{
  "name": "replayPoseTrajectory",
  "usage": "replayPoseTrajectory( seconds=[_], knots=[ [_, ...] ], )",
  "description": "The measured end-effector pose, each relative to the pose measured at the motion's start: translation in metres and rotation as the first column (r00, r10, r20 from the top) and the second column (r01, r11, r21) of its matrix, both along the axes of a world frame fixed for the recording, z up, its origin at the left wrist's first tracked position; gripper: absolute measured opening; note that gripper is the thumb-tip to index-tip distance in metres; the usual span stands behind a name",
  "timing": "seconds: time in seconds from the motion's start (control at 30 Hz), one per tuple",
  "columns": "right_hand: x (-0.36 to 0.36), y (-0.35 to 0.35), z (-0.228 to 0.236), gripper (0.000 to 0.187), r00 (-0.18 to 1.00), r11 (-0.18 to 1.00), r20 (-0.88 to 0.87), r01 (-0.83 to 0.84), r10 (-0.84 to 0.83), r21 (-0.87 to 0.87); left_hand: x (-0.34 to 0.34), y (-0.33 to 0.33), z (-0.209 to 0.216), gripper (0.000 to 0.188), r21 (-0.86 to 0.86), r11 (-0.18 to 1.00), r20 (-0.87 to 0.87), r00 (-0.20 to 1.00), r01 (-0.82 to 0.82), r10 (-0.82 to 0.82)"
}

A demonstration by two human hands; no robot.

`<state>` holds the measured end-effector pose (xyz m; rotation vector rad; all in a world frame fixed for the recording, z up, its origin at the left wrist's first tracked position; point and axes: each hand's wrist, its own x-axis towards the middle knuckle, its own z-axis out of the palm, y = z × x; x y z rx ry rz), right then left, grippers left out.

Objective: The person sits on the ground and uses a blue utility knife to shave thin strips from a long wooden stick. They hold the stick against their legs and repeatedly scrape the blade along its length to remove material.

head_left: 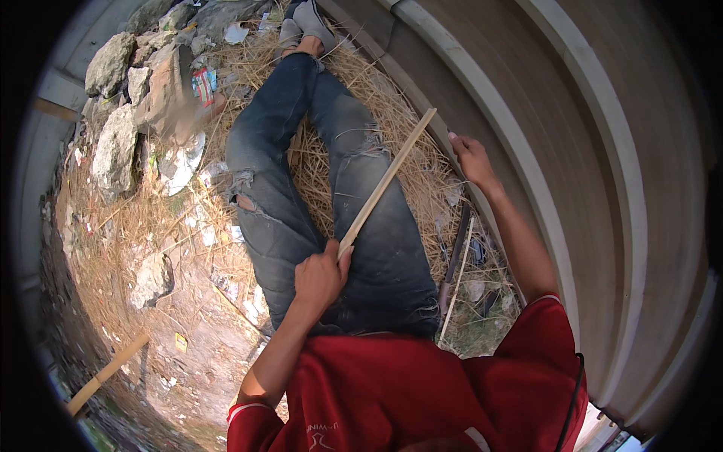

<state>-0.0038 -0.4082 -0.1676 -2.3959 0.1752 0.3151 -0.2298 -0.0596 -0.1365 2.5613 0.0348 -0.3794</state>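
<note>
- Left hand [320, 277] grips the lower end of a pale wooden strip [385, 182], fist closed.
- Strip slants up across the jeans [376, 248], plain and unworked.
- Right hand [473, 160], open, presses the wall [572, 151].
- Tools [456, 260] lie untouched on straw [422, 181].

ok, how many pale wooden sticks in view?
3. One pale wooden stick across the lap in the left hand; a thinner one on straw by the right thigh; another lower left on dirt. Straw may hide more.
</note>
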Motion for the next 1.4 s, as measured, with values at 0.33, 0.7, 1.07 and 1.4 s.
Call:
replayPoseTrajectory(
  seconds=[0.33, 0.7, 1.07, 1.4],
  knots=[
    [-0.094, 0.096, 0.028, 0.049, 0.872, 0.871, -0.009, -0.489, 0.489, -0.033, 0.044, -0.018, 0.003, 0.048, -0.248, 0.969, -0.264, 0.962, -0.006, -0.062],
    [-0.057, 0.093, 0.028, 0.050, 0.906, 0.896, -0.087, -0.422, 0.414, -0.138, 0.036, -0.015, 0.005, 0.051, -0.219, 0.976, -0.299, 0.951, 0.005, -0.072],
    [-0.036, 0.081, 0.021, 0.055, 0.958, 0.933, -0.032, -0.284, 0.285, -0.222, 0.023, -0.011, 0.003, 0.047, -0.169, 0.986, -0.286, 0.957, 0.006, -0.055],
    [-0.043, 0.052, 0.007, 0.057, 0.984, 0.981, 0.092, -0.142, 0.155, -0.129, -0.001, 0.008, 0.007, 0.044, -0.254, 0.966, -0.279, 0.960, -0.046, -0.028]
  ],
)
